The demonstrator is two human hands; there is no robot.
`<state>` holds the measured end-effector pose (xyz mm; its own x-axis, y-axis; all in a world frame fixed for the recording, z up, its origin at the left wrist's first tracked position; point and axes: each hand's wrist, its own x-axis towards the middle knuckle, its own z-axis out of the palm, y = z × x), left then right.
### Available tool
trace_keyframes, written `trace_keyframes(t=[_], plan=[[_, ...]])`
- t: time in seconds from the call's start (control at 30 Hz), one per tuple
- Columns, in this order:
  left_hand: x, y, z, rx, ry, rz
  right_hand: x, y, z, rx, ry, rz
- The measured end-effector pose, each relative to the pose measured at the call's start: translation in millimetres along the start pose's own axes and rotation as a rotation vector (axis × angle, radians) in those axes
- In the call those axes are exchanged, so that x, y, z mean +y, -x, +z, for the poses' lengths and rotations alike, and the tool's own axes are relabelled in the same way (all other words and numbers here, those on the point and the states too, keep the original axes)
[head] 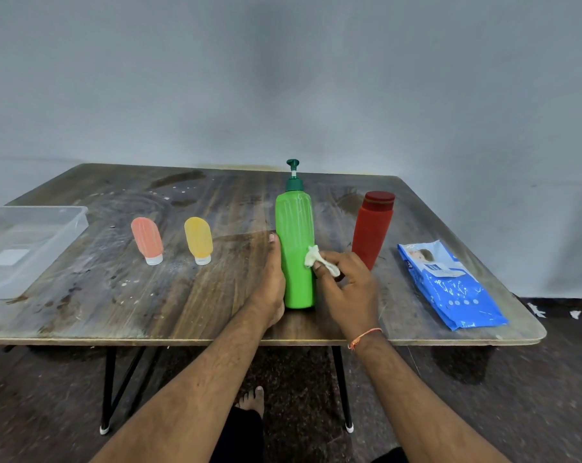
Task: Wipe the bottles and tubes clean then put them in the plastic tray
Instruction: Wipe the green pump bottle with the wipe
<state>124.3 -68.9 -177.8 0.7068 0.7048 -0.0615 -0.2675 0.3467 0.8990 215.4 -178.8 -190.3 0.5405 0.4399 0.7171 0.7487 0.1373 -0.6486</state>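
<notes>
The right hand pinches a crumpled wipe against the green pump bottle, upright near the tabletop's front edge, while the left hand clasps its side, seemingly steadying it. The plastic tray waits at the left edge.

Wood-grain table top, worn and stained, dull with pale flecks. Clear, smooth plastic tray, faintly glossy. Green pump bottle of smooth plastic with a soft sheen and faint lengthwise ridges. Red bottle matt, almost velvety, under a shinier cap. Pink tube and yellow tube of frosted, translucent soft plastic. Crumpled white wipe, cloth-like. Blue wipes packet of glossy, wrinkled film.
</notes>
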Motion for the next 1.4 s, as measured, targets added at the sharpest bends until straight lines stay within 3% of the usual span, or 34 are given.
trace_keyframes(t=[0.1,0.33,0.57,0.8,1.0,1.23,1.4], plan=[[-0.2,-1.7,-4.6,-0.001,0.048,-0.011,-0.8,-0.7,0.3,-0.020,-0.009,0.025],[2.4,-5.1,-11.2,-0.041,0.198,-0.064,-12.7,5.0,-1.5,-0.221,0.062,-0.237],[-0.4,-7.0,-9.5,0.011,0.150,-0.060,-8.8,1.8,-1.7,-0.051,0.014,-0.054],[4.3,-6.3,-12.2,-0.083,0.310,-0.073,-15.0,9.4,-2.3,-0.268,0.080,-0.292],[3.3,-7.6,-11.4,-0.080,0.339,-0.045,-11.7,5.3,-4.3,-0.138,0.045,-0.162],[5.4,-9.2,-14.2,-0.080,0.417,-0.050,-16.8,10.4,-5.6,-0.240,-0.012,-0.193],[3.5,-8.5,-13.2,-0.060,0.350,-0.013,-10.9,6.2,-1.9,-0.080,-0.016,0.022]])
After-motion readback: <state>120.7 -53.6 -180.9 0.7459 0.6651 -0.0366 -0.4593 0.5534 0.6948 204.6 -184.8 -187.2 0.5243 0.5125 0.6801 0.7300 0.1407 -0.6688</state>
